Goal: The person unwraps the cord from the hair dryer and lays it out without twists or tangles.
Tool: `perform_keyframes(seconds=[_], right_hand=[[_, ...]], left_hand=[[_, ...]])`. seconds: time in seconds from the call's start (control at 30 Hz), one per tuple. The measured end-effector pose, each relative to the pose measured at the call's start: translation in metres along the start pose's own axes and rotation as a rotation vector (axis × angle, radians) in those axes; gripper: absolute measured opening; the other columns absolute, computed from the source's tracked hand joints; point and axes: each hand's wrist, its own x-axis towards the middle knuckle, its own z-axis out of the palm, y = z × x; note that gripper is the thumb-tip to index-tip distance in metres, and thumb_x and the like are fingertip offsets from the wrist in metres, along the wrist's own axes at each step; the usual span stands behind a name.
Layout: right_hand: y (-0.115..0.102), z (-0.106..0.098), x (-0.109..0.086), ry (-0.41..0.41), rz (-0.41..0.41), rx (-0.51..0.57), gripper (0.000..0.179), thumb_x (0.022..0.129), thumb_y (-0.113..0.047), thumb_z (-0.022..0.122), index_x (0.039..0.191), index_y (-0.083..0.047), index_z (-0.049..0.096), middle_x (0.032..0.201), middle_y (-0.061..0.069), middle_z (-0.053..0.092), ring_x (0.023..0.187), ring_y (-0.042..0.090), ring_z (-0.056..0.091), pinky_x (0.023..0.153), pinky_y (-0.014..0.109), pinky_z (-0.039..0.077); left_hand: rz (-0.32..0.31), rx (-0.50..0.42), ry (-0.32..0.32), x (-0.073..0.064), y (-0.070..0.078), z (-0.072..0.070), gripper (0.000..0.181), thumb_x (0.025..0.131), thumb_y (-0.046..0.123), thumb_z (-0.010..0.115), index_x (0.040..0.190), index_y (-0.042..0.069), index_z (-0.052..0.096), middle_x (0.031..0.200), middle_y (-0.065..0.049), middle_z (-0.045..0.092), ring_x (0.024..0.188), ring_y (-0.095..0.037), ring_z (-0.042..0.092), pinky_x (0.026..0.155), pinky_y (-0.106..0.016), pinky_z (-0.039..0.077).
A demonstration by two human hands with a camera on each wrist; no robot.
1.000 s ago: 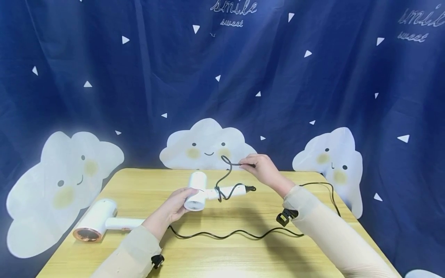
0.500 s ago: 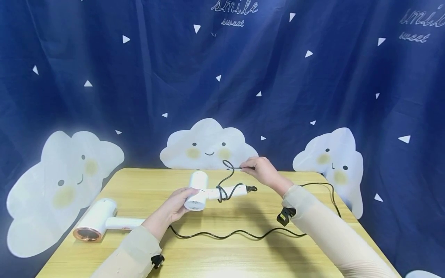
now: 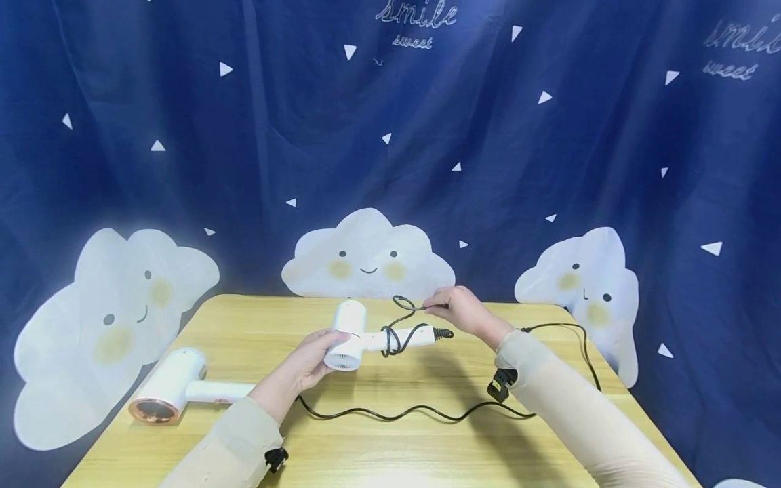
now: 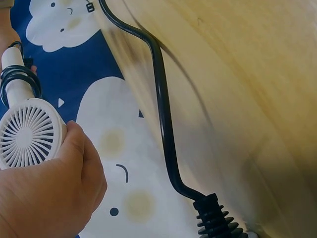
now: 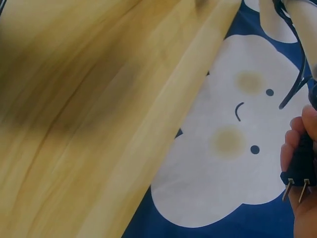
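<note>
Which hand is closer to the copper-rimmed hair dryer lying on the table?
Left. The left hand is just right of the copper-rimmed dryer, gripping another dryer; the right hand is much farther right, holding a plug.

White hairdryer [image 3: 349, 317], black cord [image 3: 416, 309], navy curtain [image 3: 317, 129] — white clouds [image 3: 369, 237]

White lettering [image 3: 417, 12] "smile" above "sweet" on blue curtain [image 3: 256, 135], same words repeated at upper right
</note>
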Motion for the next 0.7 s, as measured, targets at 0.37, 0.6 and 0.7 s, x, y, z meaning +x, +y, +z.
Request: perform_keyframes(seconds=[0.37,0.6,0.7], right_hand=[[0.012,0.018,-0.016,-0.065,0.005,0.044,0.011,0.089,-0.009,0.073,0.098,-0.01,0.079,0.088,0.003,0.073,0.083,0.012,0.068,0.087,0.032,0.057],[0.016,0.025,-0.022,-0.045,-0.064,0.009,0.02,0.081,0.002,0.075,0.096,-0.011,0.079,0.083,-0.001,0.07,0.078,0.014,0.066,0.074,0.03,0.057],[0.014,0.027,-0.025,-0.059,-0.044,-0.008,0.018,0.077,0.004,0.077,0.086,-0.011,0.075,0.079,-0.003,0.068,0.075,0.014,0.064,0.072,0.032,0.056]], left_hand=[[-0.004,-0.007,-0.009,0.001,0.002,0.0,0.061,0.097,0.019,0.057,0.144,-0.012,0.035,0.119,-0.016,0.06,0.104,-0.023,0.064,0.1,-0.046,0.051],[-0.002,-0.019,-0.001,0.001,0.002,-0.001,0.06,0.098,0.019,0.056,0.144,-0.013,0.035,0.118,-0.015,0.061,0.104,-0.023,0.064,0.1,-0.046,0.051],[-0.001,-0.024,0.004,0.001,0.002,-0.001,0.059,0.098,0.019,0.056,0.143,-0.013,0.035,0.117,-0.015,0.061,0.104,-0.023,0.064,0.101,-0.046,0.051]])
